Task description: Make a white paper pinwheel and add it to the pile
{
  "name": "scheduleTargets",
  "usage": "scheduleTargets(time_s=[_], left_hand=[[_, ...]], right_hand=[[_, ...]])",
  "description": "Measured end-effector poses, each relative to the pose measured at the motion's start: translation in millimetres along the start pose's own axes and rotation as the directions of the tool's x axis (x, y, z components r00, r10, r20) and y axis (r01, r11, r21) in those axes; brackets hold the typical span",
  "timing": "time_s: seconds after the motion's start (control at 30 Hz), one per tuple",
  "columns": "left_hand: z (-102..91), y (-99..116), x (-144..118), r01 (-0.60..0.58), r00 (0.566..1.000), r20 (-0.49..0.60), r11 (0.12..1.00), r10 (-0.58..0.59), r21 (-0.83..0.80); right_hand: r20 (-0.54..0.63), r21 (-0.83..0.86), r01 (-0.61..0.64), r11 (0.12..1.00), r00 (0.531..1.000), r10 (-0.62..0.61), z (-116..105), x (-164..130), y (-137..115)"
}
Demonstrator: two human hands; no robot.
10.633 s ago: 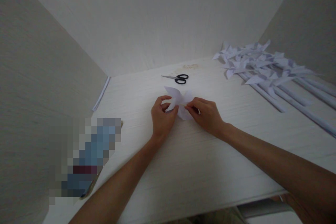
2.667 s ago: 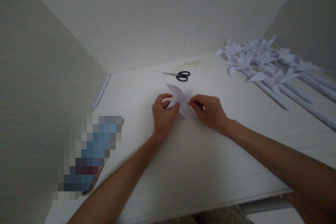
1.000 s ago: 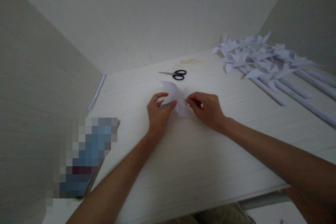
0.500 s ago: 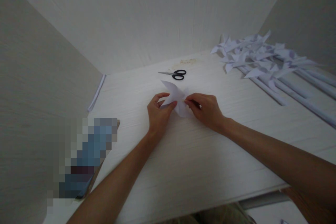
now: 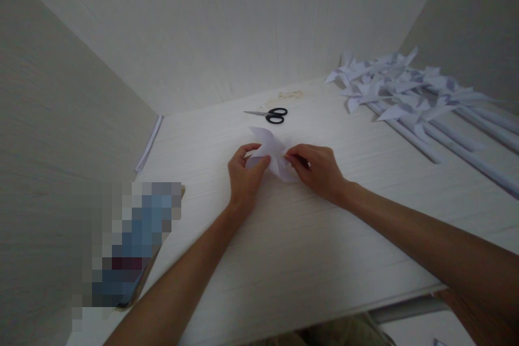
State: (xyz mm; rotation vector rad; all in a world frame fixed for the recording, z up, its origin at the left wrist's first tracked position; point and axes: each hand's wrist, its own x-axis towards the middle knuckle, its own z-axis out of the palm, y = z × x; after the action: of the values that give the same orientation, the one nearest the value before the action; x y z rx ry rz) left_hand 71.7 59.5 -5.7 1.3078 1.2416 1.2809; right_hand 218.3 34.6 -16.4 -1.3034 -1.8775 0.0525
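The white table [image 5: 308,259] fills most of what I see, boxed in by pale walls on the left, the far side and the right. Along the right side of it lies the biggest heap — a pile of finished paper pinwheels [image 5: 399,92] on long rolled paper sticks, their folded heads bunched toward the far wall and the sticks running back toward my right. At the left edge of the table, near me, sits a blurred-out blue object [image 5: 133,243] that I cannot make out. A thin white strip [image 5: 149,143] lies along the foot of the left wall.

Both my forearms reach in from the near edge and meet about mid-table. My left hand [image 5: 244,175] is curled, thumb and fingers closed in a pinch on the left part of a folded white paper piece [image 5: 272,150]. My right hand [image 5: 318,170] is curled the same way, fingertips pinched on the right part of the same piece — the two hands are close together with the paper between them. The paper sits low over the tabletop at the centre, one pointed flap sticking up and away from me; whether its underside touches the table I cannot tell.

Just beyond the paper, well clear of my fingers, lie black-handled scissors [image 5: 270,115], blades pointing left.
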Motion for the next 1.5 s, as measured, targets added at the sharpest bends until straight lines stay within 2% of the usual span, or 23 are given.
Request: scheduleTargets(time_s=[0.67,0.9,1.13,1.5], left_hand=[[0.6,3.4,-2.6,-0.001,1.000,0.023,1.000,0.001,-0.011],[0.6,1.2,-2.5,-0.013,0.999,0.037,1.000,0.012,0.008],[1.1,2.0,-6.0,-0.102,0.994,0.057,0.992,0.098,0.074],[2.2,1.4,-7.8,-0.164,0.986,0.057,0.981,0.159,0.104]], right_hand=[[-0.028,-0.015,0.035,0.999,0.999,-0.036,-0.4,-1.3,-1.1],[0.052,-0.050,0.071,0.996,0.996,-0.068,-1.8,-2.6,0.1],[0.124,-0.146,0.105,0.984,0.988,-0.087,-3.9,-0.8,-3.1],[0.145,-0.166,0.131,0.977,0.984,-0.107,-5.9,-0.3,-5.9]])
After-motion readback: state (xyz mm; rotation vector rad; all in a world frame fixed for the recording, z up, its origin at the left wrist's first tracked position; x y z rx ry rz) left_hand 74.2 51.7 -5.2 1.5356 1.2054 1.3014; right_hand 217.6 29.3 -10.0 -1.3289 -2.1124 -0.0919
